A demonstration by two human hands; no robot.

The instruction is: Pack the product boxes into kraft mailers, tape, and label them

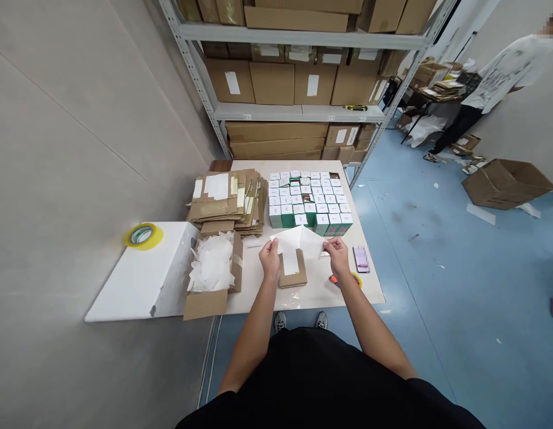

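Note:
A white sheet of paper (310,241) is stretched between my hands above the table. My left hand (270,259) pinches its left end, and my right hand (336,255) pinches its right end. Below the sheet lies a small brown cardboard box (293,279) with a white label on top. Rows of small white and green boxes (322,222) stand just beyond the paper. Beside my right forearm is a roll of yellow tape (357,280), partly hidden, with something red and dark next to it.
Flattened cardboard (214,208) is stacked at the left, behind an open carton (218,301) of white paper. More tape (143,236) rests on a white block (133,280). A phone (361,259) lies near the table's right edge. Shelves (298,112) hold cartons; a person (504,71) stands far right.

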